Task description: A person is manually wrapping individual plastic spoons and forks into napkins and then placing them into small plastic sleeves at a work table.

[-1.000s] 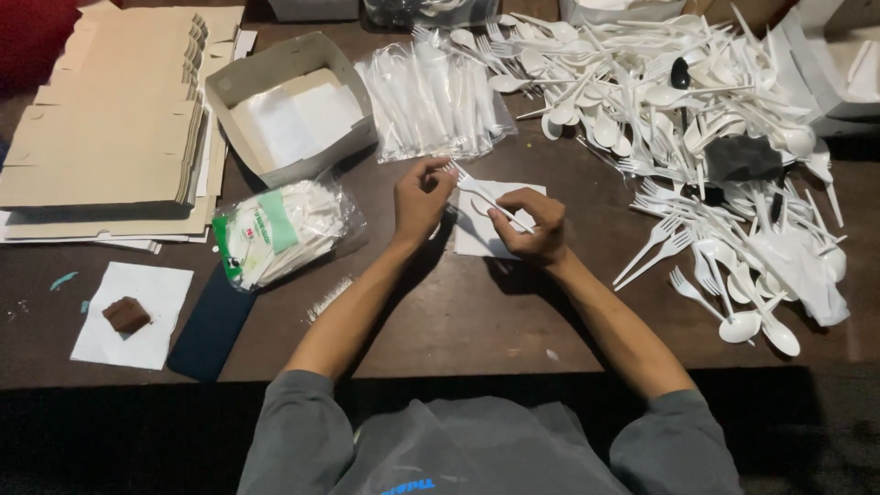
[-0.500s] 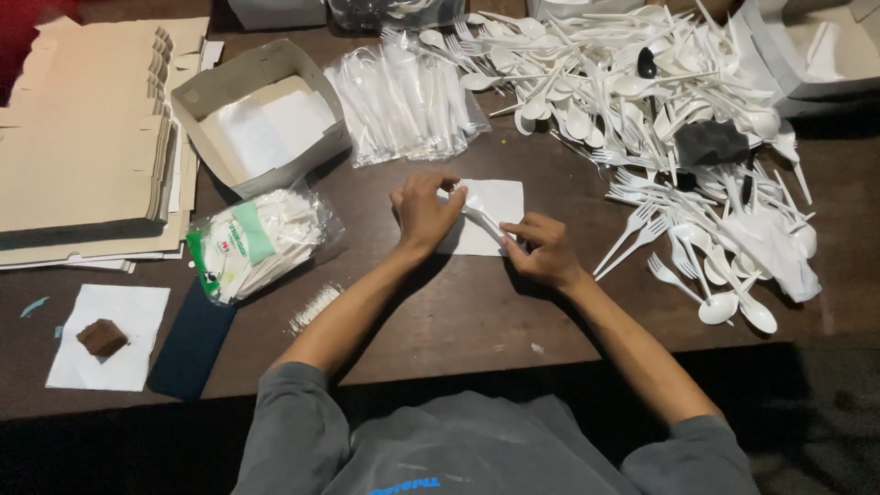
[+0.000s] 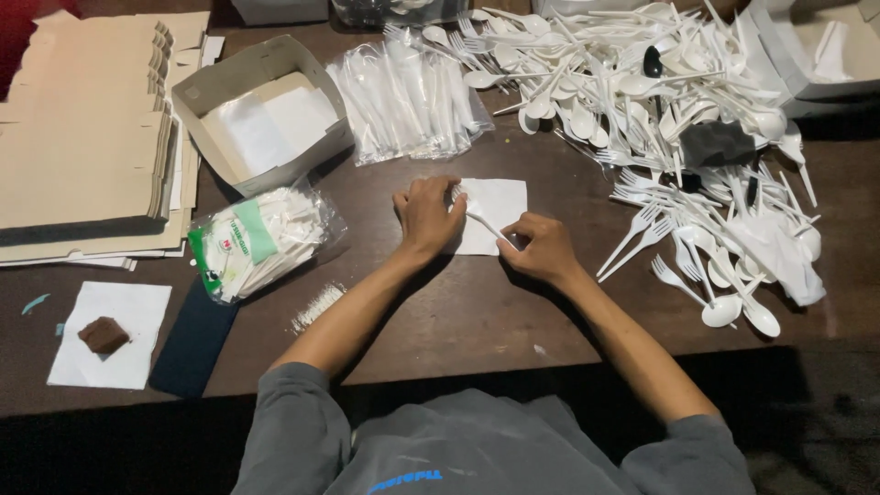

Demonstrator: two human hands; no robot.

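Cardboard flats point(image 3: 87, 119) lay stacked at 9 o'clock on the dark table point(image 3: 440, 316), with a white paper sheet point(image 3: 115, 335) carrying a small brown block point(image 3: 104, 335) at 8 o'clock and a dark flat case point(image 3: 192, 339) beside it. An open carton point(image 3: 261, 110) sat at 11 o'clock, just above a clear bag of white pieces with a green label point(image 3: 261, 240). Bagged cutlery sleeves point(image 3: 408, 96) lay at 12 o'clock.

Near the centre, the left hand point(image 3: 426, 215) pressed down on the left edge of a white napkin point(image 3: 495, 215), fingers curled over the tines of a white plastic fork point(image 3: 481, 215) that lay diagonally across it. The right hand point(image 3: 543, 247) pinched the fork's handle end at the napkin's lower right corner, thumb and fingers closed on it. Both hands therefore held the same 1 fork against the paper.

A loose heap of white forks and spoons point(image 3: 660, 110) spread from 1 o'clock to 3 o'clock, with 2 white boxes point(image 3: 816, 50) behind.

Likely trouble: the thin napkin could tear or crease crookedly if the tines snagged it, and the fork might slide out if either grip eased. The heap sat close enough that an elbow sweep could scatter pieces off the edge.
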